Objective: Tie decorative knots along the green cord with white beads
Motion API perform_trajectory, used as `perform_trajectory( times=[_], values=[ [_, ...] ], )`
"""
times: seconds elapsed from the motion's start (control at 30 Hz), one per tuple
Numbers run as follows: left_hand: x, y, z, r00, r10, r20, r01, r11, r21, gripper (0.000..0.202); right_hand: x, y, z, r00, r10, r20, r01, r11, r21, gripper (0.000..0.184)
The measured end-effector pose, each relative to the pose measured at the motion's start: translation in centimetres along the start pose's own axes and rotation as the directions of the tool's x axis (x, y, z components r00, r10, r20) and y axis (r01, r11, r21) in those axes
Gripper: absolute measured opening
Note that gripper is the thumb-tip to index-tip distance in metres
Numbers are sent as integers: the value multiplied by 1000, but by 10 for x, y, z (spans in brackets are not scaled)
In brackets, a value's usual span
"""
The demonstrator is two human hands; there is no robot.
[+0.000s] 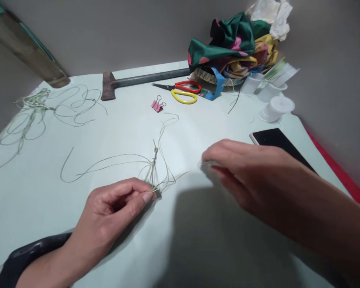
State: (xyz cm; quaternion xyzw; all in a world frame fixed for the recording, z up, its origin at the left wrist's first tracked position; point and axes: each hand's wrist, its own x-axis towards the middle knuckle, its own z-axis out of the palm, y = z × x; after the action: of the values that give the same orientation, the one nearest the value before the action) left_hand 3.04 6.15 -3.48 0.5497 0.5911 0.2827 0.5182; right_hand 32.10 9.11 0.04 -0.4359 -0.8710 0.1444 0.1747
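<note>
1. The green cord bundle lies near the middle of the pale surface, just beyond the fingertips of the left hand.

2. That left hand has its thumb and forefinger pinched together on the gathered strands below the knotted part, probably to keep them from slipping while one is handled apart.

3. Over to the right, the right hand grips a single thin strand at its fingertips. I take it that it's held out sideways to keep it clear of the others.

4. The knotted part has its long axis running almost straight away from the person, leaning slightly right at the far end, where a short tail points onward. Its strands fan back toward the left hand.

5. Loose lengths curve off to the left, and others trail away toward the pink binder clip, perhaps spread like that to avoid tangling.

6. The scissors lie behind the clip with blades pointing left, in front of the hammer; from here they look set back to leave working room.

7. White spools stand at the far right, beyond the phone, seemingly parked out of the way.
</note>
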Motion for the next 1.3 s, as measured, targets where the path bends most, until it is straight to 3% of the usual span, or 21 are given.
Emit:
perform_trajectory(
  times=[0.17,0.3,0.4,0.6,0.73,0.83,1.0,1.13,1.3],
  values=[
    [0,6,1,999,32,12,-32,999,30,23,30,-26,13,992,-98,79,74,961,265,14],
    [0,5,1,999,37,18,-37,999,30,25,57,-26,27,938,-175,301,57,930,364,16],
    [0,3,0,999,34,26,-35,999,17,24,67,-21,28,915,-214,341,66,915,398,21],
    [3,7,2,997,77,15,-78,996,42,23,58,-3,19,913,-248,323,214,967,138,25],
    [4,10,4,996,86,4,-86,995,56,23,59,14,7,921,-282,269,321,940,-111,30],
    [4,10,4,996,93,0,-93,994,54,23,72,23,-2,936,-292,196,334,914,-232,27],
    [3,8,3,998,69,-2,-69,997,35,23,101,35,2,974,-219,52,221,886,-407,18],
    [2,6,2,999,40,1,-40,998,45,25,116,41,5,991,-96,-91,32,843,-537,31],
    [3,9,2,999,26,19,-27,997,77,34,129,51,-4,996,-68,-57,24,827,-562,32]
  ],
)
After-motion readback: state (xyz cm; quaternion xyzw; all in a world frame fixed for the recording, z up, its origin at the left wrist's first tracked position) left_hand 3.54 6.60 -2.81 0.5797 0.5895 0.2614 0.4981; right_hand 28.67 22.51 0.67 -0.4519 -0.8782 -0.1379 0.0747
